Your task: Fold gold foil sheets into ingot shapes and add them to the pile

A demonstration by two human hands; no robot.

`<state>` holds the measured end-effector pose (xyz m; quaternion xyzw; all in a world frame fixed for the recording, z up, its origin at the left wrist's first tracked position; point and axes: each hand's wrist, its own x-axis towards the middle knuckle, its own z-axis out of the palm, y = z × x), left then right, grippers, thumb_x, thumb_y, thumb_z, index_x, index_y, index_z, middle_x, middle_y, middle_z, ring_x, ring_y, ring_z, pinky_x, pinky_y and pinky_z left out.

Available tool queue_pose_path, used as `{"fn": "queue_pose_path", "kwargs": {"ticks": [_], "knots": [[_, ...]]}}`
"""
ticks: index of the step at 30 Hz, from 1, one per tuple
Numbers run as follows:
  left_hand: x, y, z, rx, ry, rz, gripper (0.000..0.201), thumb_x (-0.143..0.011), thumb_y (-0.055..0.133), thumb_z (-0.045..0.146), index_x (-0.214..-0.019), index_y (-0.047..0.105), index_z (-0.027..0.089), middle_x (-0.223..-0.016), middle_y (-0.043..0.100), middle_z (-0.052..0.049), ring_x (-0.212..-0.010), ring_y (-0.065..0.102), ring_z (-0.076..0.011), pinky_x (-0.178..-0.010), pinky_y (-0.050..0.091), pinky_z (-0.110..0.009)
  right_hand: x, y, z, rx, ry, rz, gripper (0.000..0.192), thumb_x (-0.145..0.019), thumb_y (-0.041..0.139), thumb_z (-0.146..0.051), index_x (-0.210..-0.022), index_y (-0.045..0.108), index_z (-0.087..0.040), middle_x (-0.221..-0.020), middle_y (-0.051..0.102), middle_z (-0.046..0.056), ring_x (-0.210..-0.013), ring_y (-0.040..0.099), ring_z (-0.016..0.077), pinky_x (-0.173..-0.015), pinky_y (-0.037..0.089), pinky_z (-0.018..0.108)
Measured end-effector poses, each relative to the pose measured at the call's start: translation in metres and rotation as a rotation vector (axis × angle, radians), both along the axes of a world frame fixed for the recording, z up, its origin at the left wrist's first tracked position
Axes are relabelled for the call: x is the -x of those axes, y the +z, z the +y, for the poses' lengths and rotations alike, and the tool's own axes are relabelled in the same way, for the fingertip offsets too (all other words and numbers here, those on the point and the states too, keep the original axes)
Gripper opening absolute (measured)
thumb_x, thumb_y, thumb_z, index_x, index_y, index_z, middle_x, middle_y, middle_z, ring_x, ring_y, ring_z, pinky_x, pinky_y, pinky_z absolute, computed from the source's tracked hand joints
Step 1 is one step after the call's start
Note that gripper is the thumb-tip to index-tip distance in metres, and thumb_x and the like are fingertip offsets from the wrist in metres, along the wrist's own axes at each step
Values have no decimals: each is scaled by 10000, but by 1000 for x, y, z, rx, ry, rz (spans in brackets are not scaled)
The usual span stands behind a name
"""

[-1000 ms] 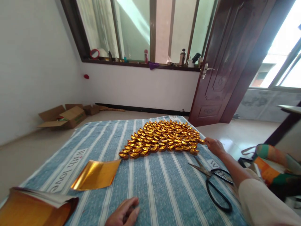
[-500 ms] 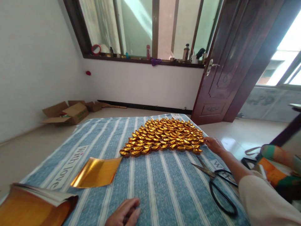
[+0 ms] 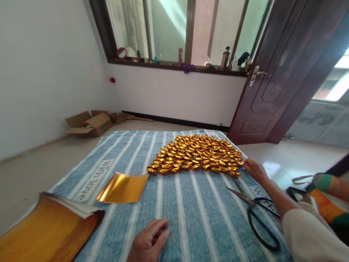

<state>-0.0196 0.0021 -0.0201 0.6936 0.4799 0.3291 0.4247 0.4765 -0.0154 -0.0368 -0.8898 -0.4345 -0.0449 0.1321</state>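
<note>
Rows of folded gold paper ingots (image 3: 195, 154) lie close together on a blue-and-white striped cloth (image 3: 188, 225). At the right edge of these rows, my right hand (image 3: 255, 169) reaches out with its fingertips closed on an ingot at the end of a row. My left hand (image 3: 149, 240) rests on the cloth near the front, its fingers loosely curled in and no object visible in them. A single sheet of gold paper (image 3: 124, 188) lies to the left of the ingots. Nearer the front left is a thick stack of gold paper (image 3: 51, 229), its corner curling up.
Black-handled scissors (image 3: 253, 207) lie with blades apart by my right forearm. Beyond the cloth-covered surface, cardboard boxes (image 3: 92, 123) sit on the floor at left. A brown door (image 3: 261, 91) stands ajar at right, near a colourful bag (image 3: 327, 196). Bottles line the windowsill (image 3: 163, 67).
The whole view has shifted slightly, so everything appears further right. My right hand stays at the right edge of the ingots, and my left hand still rests curled on the cloth.
</note>
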Motion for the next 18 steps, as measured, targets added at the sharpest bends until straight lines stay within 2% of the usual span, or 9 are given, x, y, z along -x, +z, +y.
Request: {"fn": "queue_pose_path", "kwargs": {"ticks": [3,5,7,10,12,13,15,18], "knots": [[-1,6,-5,5,-103,57,211,-746,574,349,-802,736,226,-806,704,-22,-679,619,-176,-662,507,-243,4,-1,-5,-2,-6,22,191,-831,506,-303,-907,672,-248,-868,699,93,-801,636,244,-658,380,325],[-1,7,-8,-8,-127,72,207,-748,546,299,-798,724,204,-781,673,-27,-661,589,-162,-641,478,-238,1,-3,-10,3,-3,44,172,-805,515,-315,-842,672,-257,-860,691,136,-765,633,264,-657,382,367],[-1,7,-10,-22,-127,68,193,-744,534,257,-787,707,181,-757,639,-27,-655,566,-152,-637,454,-236,-8,-8,-15,7,-43,56,183,-789,499,-359,-794,663,-280,-772,660,174,-691,614,303,-612,359,416],[-1,4,-15,-22,-124,54,184,-726,529,214,-785,696,167,-748,608,-22,-637,531,-139,-620,423,-234,-26,-20,-23,-82,-195,35,131,-743,495,-388,-734,625,-369,-599,545,123,-572,556,288,-579,322,443],[-2,2,-18,-21,-120,44,169,-719,522,193,-756,685,168,-729,588,-16,-640,521,-137,-611,407,-231,-28,-26,-26,-115,-184,8,103,-730,507,-423,-736,609,-403,-579,503,100,-524,525,257,-578,306,449],[-2,1,-19,-25,-120,39,159,-714,520,183,-737,677,167,-720,579,-13,-633,510,-134,-607,399,-231,-21,-26,-25,-127,-158,9,105,-725,502,-434,-736,605,-417,-588,509,103,-518,523,257,-583,309,456],[-3,0,-21,-38,-123,37,136,-703,524,168,-686,659,169,-679,555,-4,-626,496,-133,-603,387,-232,9,-23,-21,-158,5,7,159,-729,482,-494,-792,620,-447,-611,544,122,-545,549,304,-592,339,478],[-3,0,-23,-61,-117,24,140,-713,527,164,-663,658,171,-661,561,-4,-635,503,-139,-615,392,-239,92,-11,-7,-222,378,58,212,-731,488,-468,-857,653,-425,-737,662,121,-697,635,344,-653,432,480]]}}
